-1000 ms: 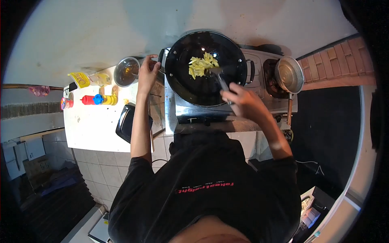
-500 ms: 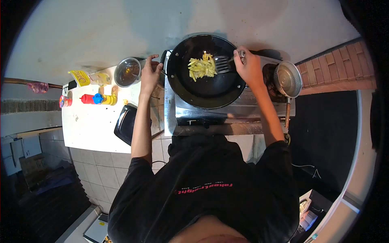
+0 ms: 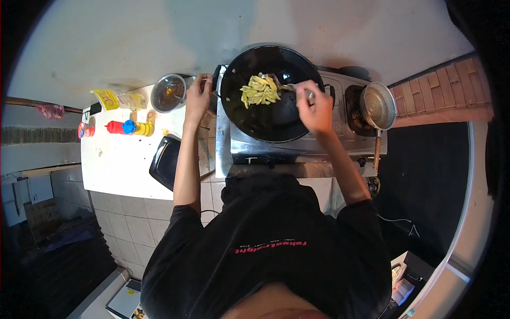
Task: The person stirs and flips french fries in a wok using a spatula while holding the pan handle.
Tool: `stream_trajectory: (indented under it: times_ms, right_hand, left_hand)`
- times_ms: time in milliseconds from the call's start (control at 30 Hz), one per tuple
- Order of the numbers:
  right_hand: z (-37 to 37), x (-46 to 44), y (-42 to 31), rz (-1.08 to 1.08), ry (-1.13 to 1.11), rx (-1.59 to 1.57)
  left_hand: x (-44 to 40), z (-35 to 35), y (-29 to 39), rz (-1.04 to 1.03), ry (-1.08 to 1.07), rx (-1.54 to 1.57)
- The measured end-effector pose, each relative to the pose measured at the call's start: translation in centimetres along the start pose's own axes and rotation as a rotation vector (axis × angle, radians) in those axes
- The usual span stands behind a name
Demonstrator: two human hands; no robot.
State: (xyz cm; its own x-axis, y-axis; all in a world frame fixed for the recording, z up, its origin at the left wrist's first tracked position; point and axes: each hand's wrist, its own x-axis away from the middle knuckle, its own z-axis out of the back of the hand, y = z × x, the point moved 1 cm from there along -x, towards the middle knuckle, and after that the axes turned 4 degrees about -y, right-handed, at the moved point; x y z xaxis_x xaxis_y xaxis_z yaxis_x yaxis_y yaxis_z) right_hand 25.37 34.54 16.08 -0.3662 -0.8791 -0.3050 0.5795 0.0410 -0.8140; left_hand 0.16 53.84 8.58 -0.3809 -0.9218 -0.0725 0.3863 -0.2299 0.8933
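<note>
A black wok [image 3: 265, 125] rests on the gas stove [image 3: 334, 85]. Pale yellow-green strips of food [image 3: 260, 91] lie heaped a little left of its middle. My right hand [image 3: 315, 109] is closed round the handle of a slotted spatula [image 3: 287, 87], above the right side of the wok. The spatula's head is partly hidden under the strips. At the wok's left rim, my left hand [image 3: 198, 98] is closed on the side handle, its fingertips partly hidden there.
A saucepan [image 3: 380, 106] with a wooden handle sits on the right burner. Left on the white table [image 3: 117, 170] are a clear bowl [image 3: 169, 93], red [image 3: 113, 127] and yellow [image 3: 143, 129] sauce bottles, a yellow packet [image 3: 106, 99] and a black tray [image 3: 166, 162].
My right hand and the spatula have moved left and down, the head now sliding under the strips. The strips have shifted slightly left and spread. My left hand stays at the wok's handle.
</note>
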Motion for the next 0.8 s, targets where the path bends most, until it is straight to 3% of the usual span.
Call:
stream_trajectory:
  times_ms: [33, 67, 133, 233, 633, 800]
  right_hand:
    - [-0.1, 0.6, -0.9, 0.168, -0.025, 0.029]
    - [0.0, 1.4, -1.7, 0.162, -0.117, 0.022]
    - [-0.6, 2.7, -1.1, 0.518, -0.149, 0.250]
    - [0.1, 4.4, -2.7, 0.667, -0.254, 0.369]
    - [1.4, 8.9, -5.1, 0.725, -0.528, 0.328]
    - [-0.1, 6.7, -1.0, 0.670, -0.424, 0.448]
  left_hand:
    - [0.1, 0.1, 0.1, 0.004, 0.006, -0.032]
    - [0.1, -0.1, 0.0, 0.004, 0.006, -0.031]
    - [0.1, 0.0, -0.4, -0.043, -0.010, -0.032]
    - [0.3, 0.1, 0.1, -0.026, -0.010, -0.047]
    - [0.1, 0.2, -0.1, -0.018, -0.036, -0.067]
    - [0.1, 0.1, 0.3, -0.009, -0.030, -0.081]
